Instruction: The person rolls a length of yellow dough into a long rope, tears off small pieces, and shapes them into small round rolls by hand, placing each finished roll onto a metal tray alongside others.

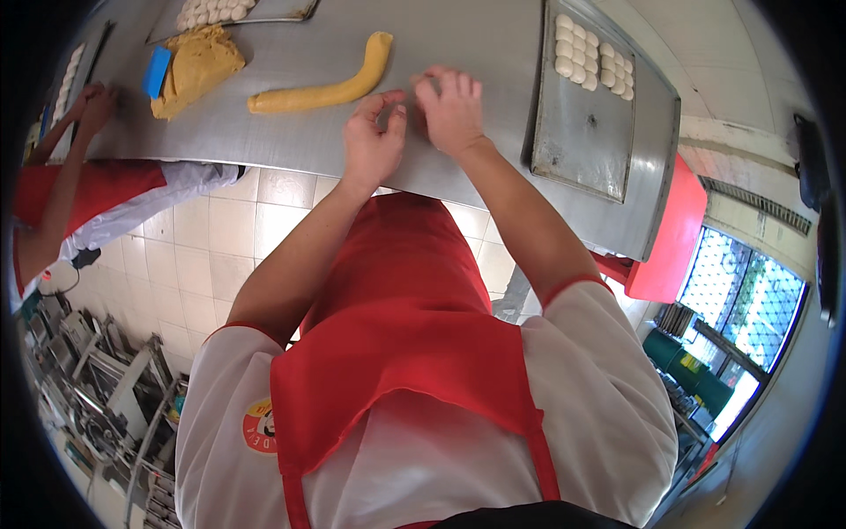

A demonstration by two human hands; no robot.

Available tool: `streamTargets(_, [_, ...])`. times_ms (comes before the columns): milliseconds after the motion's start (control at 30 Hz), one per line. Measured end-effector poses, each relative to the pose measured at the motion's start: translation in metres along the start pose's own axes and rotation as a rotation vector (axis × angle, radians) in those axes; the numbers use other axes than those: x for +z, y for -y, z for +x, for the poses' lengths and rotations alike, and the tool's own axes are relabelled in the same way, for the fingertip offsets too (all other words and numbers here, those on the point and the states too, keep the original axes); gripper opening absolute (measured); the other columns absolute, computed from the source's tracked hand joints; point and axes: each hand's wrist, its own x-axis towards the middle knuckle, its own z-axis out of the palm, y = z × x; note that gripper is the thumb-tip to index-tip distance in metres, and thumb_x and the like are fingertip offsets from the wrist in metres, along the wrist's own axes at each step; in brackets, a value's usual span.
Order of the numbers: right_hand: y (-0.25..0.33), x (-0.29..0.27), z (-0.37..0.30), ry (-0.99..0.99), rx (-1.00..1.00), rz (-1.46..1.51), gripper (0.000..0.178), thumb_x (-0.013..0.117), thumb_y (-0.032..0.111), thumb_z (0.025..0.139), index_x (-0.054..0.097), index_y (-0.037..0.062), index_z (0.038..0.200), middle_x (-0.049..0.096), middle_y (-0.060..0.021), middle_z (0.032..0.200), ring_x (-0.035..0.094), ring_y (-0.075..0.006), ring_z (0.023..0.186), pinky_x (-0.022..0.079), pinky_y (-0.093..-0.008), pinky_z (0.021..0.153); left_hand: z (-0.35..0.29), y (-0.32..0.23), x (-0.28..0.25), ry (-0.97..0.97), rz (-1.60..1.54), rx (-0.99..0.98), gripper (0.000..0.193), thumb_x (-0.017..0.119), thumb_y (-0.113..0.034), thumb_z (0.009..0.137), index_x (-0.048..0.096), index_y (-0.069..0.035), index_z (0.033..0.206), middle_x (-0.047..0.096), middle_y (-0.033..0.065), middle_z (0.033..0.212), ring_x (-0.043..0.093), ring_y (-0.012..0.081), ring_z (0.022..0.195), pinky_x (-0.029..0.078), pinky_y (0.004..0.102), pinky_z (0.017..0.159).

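Observation:
My left hand (374, 148) hovers at the near edge of the steel worktable, its thumb and fingers apart and curved, with nothing visible between them. Close beside it, my right hand (451, 110) is palm down over the table with its fingers loosely bent and spread. I see nothing in it, though its palm is hidden. A long yellow dough roll (326, 94), bent upward at its right end, lies just beyond and left of my hands. Farther left sits a big yellow dough lump (204, 69) with a blue dough scraper (157, 72) against its left side.
At right, a metal tray (586, 145) holds rows of white dough balls (577, 51). Another tray (273, 12) with dough balls stands at the far left. A co-worker's hands (95, 104) are at the table's left end. A red bin (671, 234) stands beyond the right edge.

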Motion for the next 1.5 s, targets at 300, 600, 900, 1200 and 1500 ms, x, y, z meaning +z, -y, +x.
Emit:
streamTargets(300, [-0.021,-0.021,-0.046,0.347,0.631,0.657,0.039,0.077,0.032,0.097,0.073,0.0090,0.127,0.065,-0.0110,0.117,0.067,-0.0324,0.108,0.056,-0.0451,0.094,0.004,0.013,0.010,0.264,0.120,-0.066,0.036,0.068,-0.019,0.104,0.069,0.000,0.134,0.072,0.0195,0.126,0.075,0.0274,0.105,0.058,0.0368,0.096])
streamTargets(600, [-0.023,-0.036,-0.077,0.275,0.278,0.421,0.045,0.091,0.017,0.083,0.070,0.0052,0.121,0.066,-0.0110,0.117,0.070,-0.0234,0.103,0.058,-0.0380,0.083,0.009,0.011,0.007,0.660,0.493,0.425,0.045,0.079,-0.018,0.096,0.066,-0.002,0.136,0.063,0.0143,0.138,0.059,0.0326,0.130,0.052,0.0457,0.107])
streamTargets(900, [-0.082,-0.112,-0.095,-0.335,1.132,1.447,0.049,0.083,0.006,0.090,0.053,0.0028,0.128,0.066,-0.0089,0.111,0.064,-0.0182,0.103,0.054,-0.0346,0.089,0.016,-0.052,0.157,0.586,-0.583,-0.472,0.041,0.076,0.006,0.090,0.058,-0.002,0.126,0.067,0.0093,0.124,0.064,0.0193,0.121,0.053,0.0356,0.106])
streamTargets(1200, [-0.350,-0.132,-0.100,-0.250,1.106,0.686,0.034,0.085,0.021,0.091,0.079,-0.0038,0.115,0.081,-0.0160,0.100,0.076,-0.0212,0.088,0.059,-0.0348,0.083,0.072,-0.113,0.398,0.378,-0.368,-0.361,0.061,0.060,0.004,0.093,0.045,0.006,0.152,0.055,0.0218,0.151,0.055,0.0309,0.142,0.044,0.0390,0.118])
streamTargets(1500, [-0.368,-0.116,-0.085,-0.107,1.177,0.500,0.037,0.088,0.026,0.087,0.075,-0.0005,0.110,0.080,-0.0168,0.097,0.078,-0.0283,0.088,0.060,-0.0397,0.082,0.088,-0.085,0.436,0.406,-0.185,-0.383,0.060,0.051,0.005,0.096,0.043,0.006,0.156,0.054,0.0235,0.155,0.052,0.0310,0.147,0.041,0.0380,0.121])
